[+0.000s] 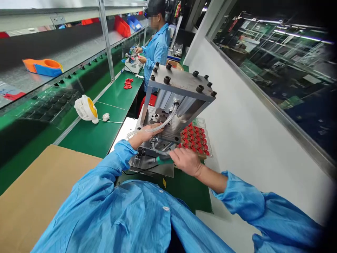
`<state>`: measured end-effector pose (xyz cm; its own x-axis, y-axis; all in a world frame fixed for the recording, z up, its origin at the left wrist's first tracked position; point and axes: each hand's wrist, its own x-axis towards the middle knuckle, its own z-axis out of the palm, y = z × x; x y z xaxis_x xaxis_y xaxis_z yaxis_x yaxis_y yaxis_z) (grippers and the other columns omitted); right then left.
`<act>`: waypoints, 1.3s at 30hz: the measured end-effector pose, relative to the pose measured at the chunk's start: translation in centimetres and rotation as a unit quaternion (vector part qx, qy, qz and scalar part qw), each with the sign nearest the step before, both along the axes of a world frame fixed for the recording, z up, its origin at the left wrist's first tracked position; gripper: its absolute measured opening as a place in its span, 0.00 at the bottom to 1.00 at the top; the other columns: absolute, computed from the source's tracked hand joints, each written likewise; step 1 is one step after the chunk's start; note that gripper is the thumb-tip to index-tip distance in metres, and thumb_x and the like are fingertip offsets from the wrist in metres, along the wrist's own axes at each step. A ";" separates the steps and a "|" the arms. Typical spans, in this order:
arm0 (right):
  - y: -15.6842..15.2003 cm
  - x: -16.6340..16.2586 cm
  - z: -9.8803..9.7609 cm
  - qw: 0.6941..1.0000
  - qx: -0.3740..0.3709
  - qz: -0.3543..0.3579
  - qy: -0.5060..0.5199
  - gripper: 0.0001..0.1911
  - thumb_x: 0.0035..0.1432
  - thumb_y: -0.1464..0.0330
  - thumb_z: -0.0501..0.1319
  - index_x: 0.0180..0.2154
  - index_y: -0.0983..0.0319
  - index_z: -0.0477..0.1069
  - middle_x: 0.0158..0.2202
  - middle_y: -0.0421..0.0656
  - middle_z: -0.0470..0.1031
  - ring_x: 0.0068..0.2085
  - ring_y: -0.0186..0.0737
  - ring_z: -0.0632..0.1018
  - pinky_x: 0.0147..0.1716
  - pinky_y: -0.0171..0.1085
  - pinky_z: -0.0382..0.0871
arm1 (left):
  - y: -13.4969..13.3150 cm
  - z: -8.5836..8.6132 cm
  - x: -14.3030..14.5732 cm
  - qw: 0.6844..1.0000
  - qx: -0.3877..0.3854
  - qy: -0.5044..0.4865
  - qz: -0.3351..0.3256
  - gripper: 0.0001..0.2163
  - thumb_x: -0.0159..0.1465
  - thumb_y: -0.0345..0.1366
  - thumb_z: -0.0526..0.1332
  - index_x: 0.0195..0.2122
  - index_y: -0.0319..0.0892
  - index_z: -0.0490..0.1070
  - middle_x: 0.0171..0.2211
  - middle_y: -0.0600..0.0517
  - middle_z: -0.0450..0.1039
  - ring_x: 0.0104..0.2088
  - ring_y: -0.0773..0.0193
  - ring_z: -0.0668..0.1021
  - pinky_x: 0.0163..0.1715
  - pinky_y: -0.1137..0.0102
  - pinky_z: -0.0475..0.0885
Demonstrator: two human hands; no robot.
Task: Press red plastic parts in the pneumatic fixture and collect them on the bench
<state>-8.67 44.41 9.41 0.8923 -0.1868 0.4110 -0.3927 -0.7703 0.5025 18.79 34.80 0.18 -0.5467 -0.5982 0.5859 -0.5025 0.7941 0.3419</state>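
Observation:
In front of me stands a metal press [181,82] with a thick bolted top plate and upright posts. My left hand [149,133] reaches into its lower part, fingers stretched out and partly behind a clear air tube [168,119]. Whether a small part lies under those fingertips is hidden. My right hand [186,161] is closed around a green-handled tool [163,160], held low before the press. The tool's tip points left and is smeared by motion, so its kind does not show. Right of the press sits a clear tray of red parts [195,138].
A white and yellow fan [86,109] stands on the green bench [110,95] at left. Cardboard [47,186] lies nearer me. A co-worker in blue [159,45] works at a small machine farther back, near loose red parts [128,83]. A wall [237,105] borders the right.

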 end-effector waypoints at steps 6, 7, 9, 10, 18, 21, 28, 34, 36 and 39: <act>-2.1 0.7 -0.7 0.998 -0.042 -0.023 -0.047 0.09 0.66 0.77 0.58 0.33 0.61 0.69 0.25 0.40 0.64 0.29 0.39 0.59 0.32 0.42 0.47 | -0.1 -0.4 -0.3 1.000 0.001 0.010 0.018 0.17 0.76 0.36 0.52 0.61 0.42 0.74 0.63 0.44 0.73 0.66 0.57 0.72 0.66 0.58 0.70; -2.2 0.9 -0.5 0.996 -0.052 -0.053 -0.053 0.09 0.65 0.78 0.58 0.32 0.61 0.68 0.25 0.41 0.64 0.29 0.40 0.59 0.32 0.42 0.47 | -0.1 -0.4 -0.3 1.000 0.006 0.012 0.023 0.17 0.75 0.36 0.52 0.60 0.43 0.74 0.63 0.44 0.74 0.66 0.57 0.73 0.66 0.59 0.70; -1.8 1.2 -0.2 0.996 -0.044 -0.053 -0.048 0.08 0.65 0.77 0.59 0.33 0.62 0.68 0.25 0.40 0.63 0.29 0.39 0.59 0.32 0.42 0.47 | -0.1 -0.4 -0.3 0.999 0.013 0.010 0.028 0.17 0.76 0.36 0.52 0.60 0.43 0.74 0.62 0.44 0.74 0.66 0.58 0.73 0.66 0.60 0.71; -1.5 1.3 -0.1 0.998 -0.030 -0.023 -0.041 0.07 0.66 0.76 0.59 0.33 0.61 0.68 0.24 0.40 0.63 0.29 0.39 0.59 0.32 0.42 0.47 | -0.1 -0.3 -0.3 0.999 0.017 0.006 0.026 0.17 0.76 0.37 0.52 0.60 0.43 0.75 0.62 0.44 0.74 0.66 0.58 0.73 0.66 0.60 0.71; -1.7 1.5 -0.1 0.998 -0.021 -0.055 -0.029 0.09 0.65 0.79 0.56 0.35 0.62 0.69 0.24 0.41 0.64 0.28 0.39 0.59 0.31 0.43 0.43 | -0.2 0.6 -0.5 0.997 0.066 0.031 0.028 0.17 0.75 0.40 0.54 0.58 0.42 0.76 0.59 0.45 0.77 0.64 0.58 0.75 0.66 0.59 0.71; -1.5 1.9 0.2 0.998 -0.025 0.042 -0.027 0.08 0.68 0.74 0.56 0.35 0.60 0.68 0.24 0.39 0.62 0.28 0.39 0.60 0.31 0.42 0.45 | -0.2 0.7 -0.6 0.994 0.092 0.047 0.030 0.17 0.75 0.41 0.55 0.58 0.42 0.76 0.59 0.45 0.77 0.63 0.58 0.76 0.66 0.60 0.72; -1.5 1.3 0.0 0.998 -0.050 -0.006 -0.038 0.10 0.67 0.77 0.56 0.33 0.62 0.70 0.24 0.40 0.65 0.28 0.39 0.59 0.31 0.43 0.44 | -0.7 0.6 -0.2 0.997 0.070 0.037 0.026 0.17 0.75 0.38 0.53 0.58 0.40 0.76 0.60 0.43 0.76 0.63 0.56 0.76 0.66 0.56 0.71; -4.0 0.2 -1.0 0.993 0.045 -0.103 -0.021 0.11 0.66 0.79 0.54 0.37 0.62 0.71 0.27 0.41 0.68 0.28 0.38 0.59 0.30 0.43 0.42 | -1.9 -0.1 0.2 0.999 -0.004 -0.011 0.034 0.16 0.73 0.37 0.54 0.55 0.40 0.77 0.57 0.42 0.78 0.62 0.54 0.76 0.66 0.51 0.71; -5.6 -0.4 -1.1 0.986 0.047 -0.162 -0.015 0.11 0.65 0.81 0.54 0.37 0.63 0.72 0.28 0.44 0.70 0.28 0.39 0.60 0.30 0.43 0.42 | -2.3 -0.1 0.3 0.999 -0.010 -0.005 0.047 0.16 0.73 0.38 0.54 0.54 0.39 0.78 0.56 0.40 0.78 0.61 0.52 0.76 0.65 0.50 0.71; -5.2 -1.3 -1.5 0.990 0.049 -0.128 -0.009 0.10 0.67 0.79 0.55 0.38 0.63 0.73 0.29 0.44 0.71 0.30 0.38 0.62 0.30 0.42 0.44 | -2.3 0.2 0.5 0.998 0.004 -0.014 0.053 0.16 0.74 0.36 0.53 0.54 0.39 0.78 0.57 0.39 0.78 0.58 0.53 0.78 0.62 0.52 0.74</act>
<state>-9.95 39.23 7.92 0.8031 -0.4463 0.3948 -0.5899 -0.6888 0.4213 19.34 32.49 0.40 -0.4968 -0.6581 0.5657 -0.5932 0.7333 0.3321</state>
